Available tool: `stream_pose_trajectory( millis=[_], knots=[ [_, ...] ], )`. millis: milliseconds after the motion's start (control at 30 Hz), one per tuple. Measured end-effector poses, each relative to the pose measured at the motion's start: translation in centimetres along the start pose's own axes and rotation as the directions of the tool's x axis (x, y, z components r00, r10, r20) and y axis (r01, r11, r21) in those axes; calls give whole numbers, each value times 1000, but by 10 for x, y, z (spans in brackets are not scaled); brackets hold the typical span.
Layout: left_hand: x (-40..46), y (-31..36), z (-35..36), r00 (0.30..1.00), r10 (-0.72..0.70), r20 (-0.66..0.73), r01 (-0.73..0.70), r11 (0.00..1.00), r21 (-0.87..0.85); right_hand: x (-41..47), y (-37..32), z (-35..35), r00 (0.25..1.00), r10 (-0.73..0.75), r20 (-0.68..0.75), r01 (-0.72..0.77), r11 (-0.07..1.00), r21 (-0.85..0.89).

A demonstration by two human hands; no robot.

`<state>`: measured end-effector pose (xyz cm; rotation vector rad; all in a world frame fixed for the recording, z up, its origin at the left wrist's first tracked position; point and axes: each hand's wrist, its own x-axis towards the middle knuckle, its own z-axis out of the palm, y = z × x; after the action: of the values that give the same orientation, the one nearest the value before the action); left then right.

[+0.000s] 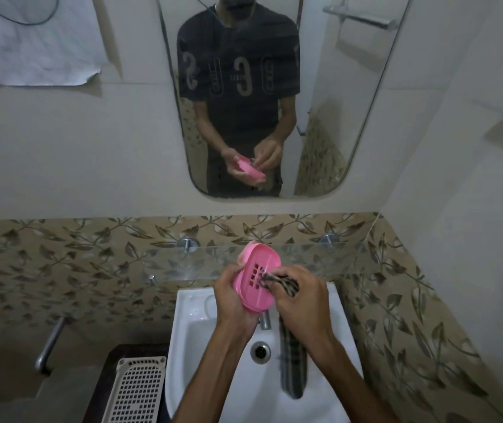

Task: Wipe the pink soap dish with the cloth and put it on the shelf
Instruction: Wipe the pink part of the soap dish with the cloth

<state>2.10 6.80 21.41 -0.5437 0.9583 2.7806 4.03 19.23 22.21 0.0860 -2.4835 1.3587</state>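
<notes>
Wipe step in hand. Left hand [232, 296] grips the pink soap dish [258, 280], tilted, above the back edge of the sink [189, 331], just in front of the glass shelf [320, 261]. Right hand [303, 300] pinches the cloth [282, 283] against the dish's slotted face; the tail hangs into the basin. Next, likely: finish wiping, then set the dish flat on the shelf.

One head-worn view looks forward and down, close over the sink [183, 303], facing the mirror [320, 96].

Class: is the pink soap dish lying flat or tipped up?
Tipped up: the left hand holds the pink soap dish with its slotted face toward the camera.
</notes>
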Motion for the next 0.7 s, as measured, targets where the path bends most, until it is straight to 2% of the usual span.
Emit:
stream_pose_trajectory(
  millis=[100, 200, 267, 333, 467, 600, 700],
  knots=[
    [0, -3, 1, 999, 37, -18, -37, 999, 20, -3, 0, -3, 992, 98, -78, -85, 985, 147],
    [1, -3, -2, 999, 33, -15, -33, 999, 27, -6, -4, -10, 965, 244, -91, -186, 890, 417],
    [1, -2, -1, 999, 38, -35, -35, 997, 68, -10, -11, -10, 978, 204, -45, -157, 859, 487],
    [2, -4, 4, 997, 60, -42, -54, 991, 126, -14, -20, -6, 995, 97, -4, -85, 895, 437],
    [-5, -3, 13, 996, 70, 54, -82, 960, 268, -13, -25, -5, 997, -71, 6, 67, 964, 259],
    [-12, 6, 8, 969, 148, 198, -230, 829, 509, -5, -22, -13, 994, -102, 36, 96, 984, 148],
    [-13, 12, 1, 925, 81, 371, -320, 692, 647, 5, -23, -21, 997, -81, 2, 80, 987, 142]
  ],
)
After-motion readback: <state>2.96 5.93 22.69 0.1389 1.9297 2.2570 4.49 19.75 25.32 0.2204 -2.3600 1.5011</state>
